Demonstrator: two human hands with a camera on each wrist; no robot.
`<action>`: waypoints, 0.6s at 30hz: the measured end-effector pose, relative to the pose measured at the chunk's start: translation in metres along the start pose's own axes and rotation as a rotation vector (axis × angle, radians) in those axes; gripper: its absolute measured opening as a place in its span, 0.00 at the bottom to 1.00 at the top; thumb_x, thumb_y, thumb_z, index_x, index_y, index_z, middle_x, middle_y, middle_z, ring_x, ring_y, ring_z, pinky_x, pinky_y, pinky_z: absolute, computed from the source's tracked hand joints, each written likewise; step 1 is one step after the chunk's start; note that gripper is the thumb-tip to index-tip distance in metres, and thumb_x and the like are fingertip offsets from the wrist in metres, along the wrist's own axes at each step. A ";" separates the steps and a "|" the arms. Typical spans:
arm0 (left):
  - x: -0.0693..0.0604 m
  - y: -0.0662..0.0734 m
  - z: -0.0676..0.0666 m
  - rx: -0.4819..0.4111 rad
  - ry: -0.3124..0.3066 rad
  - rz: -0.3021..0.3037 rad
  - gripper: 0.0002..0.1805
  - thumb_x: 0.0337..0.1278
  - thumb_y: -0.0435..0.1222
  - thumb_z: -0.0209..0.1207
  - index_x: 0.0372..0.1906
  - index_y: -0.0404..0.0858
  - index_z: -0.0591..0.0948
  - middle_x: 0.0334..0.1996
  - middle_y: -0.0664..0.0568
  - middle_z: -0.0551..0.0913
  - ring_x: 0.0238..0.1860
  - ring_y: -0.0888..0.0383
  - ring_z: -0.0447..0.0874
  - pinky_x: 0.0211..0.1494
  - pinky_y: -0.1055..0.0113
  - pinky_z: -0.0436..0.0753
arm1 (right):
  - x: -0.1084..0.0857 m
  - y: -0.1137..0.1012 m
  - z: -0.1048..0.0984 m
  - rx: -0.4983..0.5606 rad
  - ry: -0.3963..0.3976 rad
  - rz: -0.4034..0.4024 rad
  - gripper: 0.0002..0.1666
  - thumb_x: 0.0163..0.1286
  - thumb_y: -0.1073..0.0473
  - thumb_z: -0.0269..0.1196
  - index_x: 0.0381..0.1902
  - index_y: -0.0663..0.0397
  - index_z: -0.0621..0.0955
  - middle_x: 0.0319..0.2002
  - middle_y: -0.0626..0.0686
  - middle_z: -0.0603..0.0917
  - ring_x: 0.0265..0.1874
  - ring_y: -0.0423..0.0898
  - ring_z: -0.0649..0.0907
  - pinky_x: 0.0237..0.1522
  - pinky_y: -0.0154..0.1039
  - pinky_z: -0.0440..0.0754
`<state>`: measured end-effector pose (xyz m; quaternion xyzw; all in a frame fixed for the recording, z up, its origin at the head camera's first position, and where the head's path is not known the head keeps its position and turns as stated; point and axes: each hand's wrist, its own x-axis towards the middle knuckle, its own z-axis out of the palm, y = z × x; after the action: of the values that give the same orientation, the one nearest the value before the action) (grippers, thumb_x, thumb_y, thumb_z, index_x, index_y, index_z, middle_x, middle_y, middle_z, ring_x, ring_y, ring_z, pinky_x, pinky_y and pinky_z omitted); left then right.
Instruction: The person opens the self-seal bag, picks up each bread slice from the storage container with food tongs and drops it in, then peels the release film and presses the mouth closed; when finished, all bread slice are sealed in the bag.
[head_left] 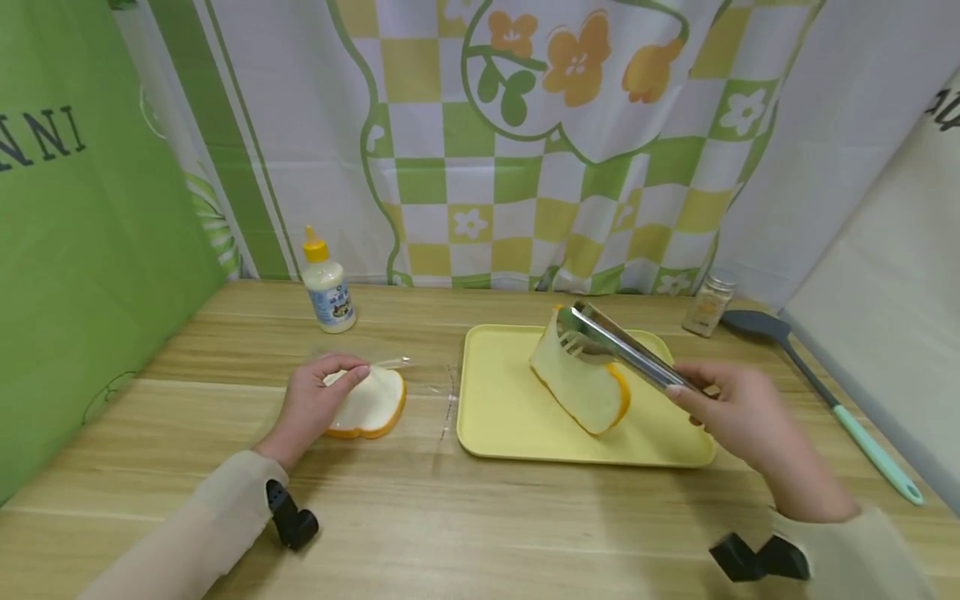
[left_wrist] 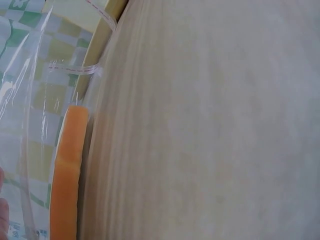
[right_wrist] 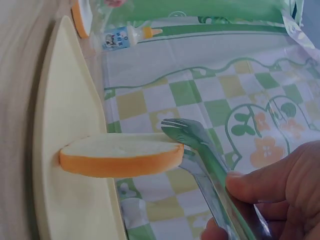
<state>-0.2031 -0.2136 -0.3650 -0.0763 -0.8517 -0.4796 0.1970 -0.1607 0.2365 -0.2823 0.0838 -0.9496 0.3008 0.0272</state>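
My right hand (head_left: 738, 408) grips metal tongs (head_left: 630, 346), whose forked ends hold a bread slice (head_left: 581, 383) tilted up over the yellow tray (head_left: 495, 442). In the right wrist view the slice (right_wrist: 122, 162) is edge-on, its far end at the tray (right_wrist: 70, 200) and its near end between the prongs of the tongs (right_wrist: 215, 170). My left hand (head_left: 318, 404) pinches the clear plastic (head_left: 393, 362) around a second bread slice (head_left: 371, 404) lying left of the tray. The left wrist view shows this slice's orange crust (left_wrist: 67, 175) beside the clear film (left_wrist: 30, 100).
A bottle with a yellow cap (head_left: 328, 292) stands at the back left. Behind the tray's right side is a small glass jar (head_left: 708, 307); a dark spatula with a mint handle (head_left: 873, 450) lies at the right edge. A patterned curtain (head_left: 495, 183) hangs behind the table.
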 end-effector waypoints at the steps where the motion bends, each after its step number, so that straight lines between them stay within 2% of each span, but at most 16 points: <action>1: 0.000 -0.001 0.000 0.001 0.001 0.002 0.10 0.57 0.38 0.61 0.37 0.35 0.85 0.38 0.46 0.84 0.41 0.69 0.75 0.49 0.67 0.75 | -0.003 -0.001 0.002 -0.017 0.008 -0.005 0.28 0.70 0.51 0.55 0.57 0.69 0.72 0.41 0.62 0.83 0.26 0.44 0.80 0.21 0.35 0.75; 4: 0.000 -0.001 0.001 0.007 0.000 0.010 0.10 0.57 0.38 0.61 0.36 0.35 0.85 0.38 0.46 0.84 0.41 0.69 0.75 0.49 0.70 0.75 | -0.010 -0.001 0.007 -0.068 0.039 -0.019 0.27 0.68 0.51 0.57 0.55 0.68 0.75 0.41 0.63 0.83 0.27 0.46 0.81 0.22 0.39 0.75; 9: 0.000 0.000 0.001 0.021 -0.002 0.006 0.11 0.57 0.39 0.61 0.36 0.35 0.84 0.38 0.47 0.84 0.41 0.70 0.75 0.48 0.71 0.75 | -0.016 -0.001 0.016 -0.113 0.102 -0.060 0.22 0.64 0.55 0.61 0.50 0.67 0.78 0.44 0.66 0.82 0.37 0.60 0.82 0.33 0.53 0.78; 13: 0.000 0.000 0.001 0.022 0.000 -0.006 0.11 0.57 0.39 0.60 0.36 0.35 0.84 0.39 0.46 0.84 0.41 0.70 0.75 0.47 0.74 0.74 | -0.018 0.000 0.023 -0.097 0.108 -0.064 0.22 0.64 0.56 0.62 0.50 0.68 0.78 0.45 0.68 0.81 0.38 0.60 0.82 0.34 0.54 0.78; 18: 0.000 0.003 0.001 0.009 -0.002 -0.015 0.11 0.57 0.39 0.60 0.37 0.35 0.85 0.39 0.46 0.84 0.41 0.70 0.75 0.49 0.70 0.74 | -0.019 0.002 0.028 -0.113 0.162 -0.086 0.21 0.62 0.58 0.63 0.49 0.68 0.79 0.45 0.68 0.81 0.36 0.59 0.82 0.34 0.55 0.78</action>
<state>-0.2018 -0.2111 -0.3628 -0.0694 -0.8546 -0.4772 0.1927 -0.1423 0.2252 -0.3081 0.0981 -0.9553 0.2509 0.1216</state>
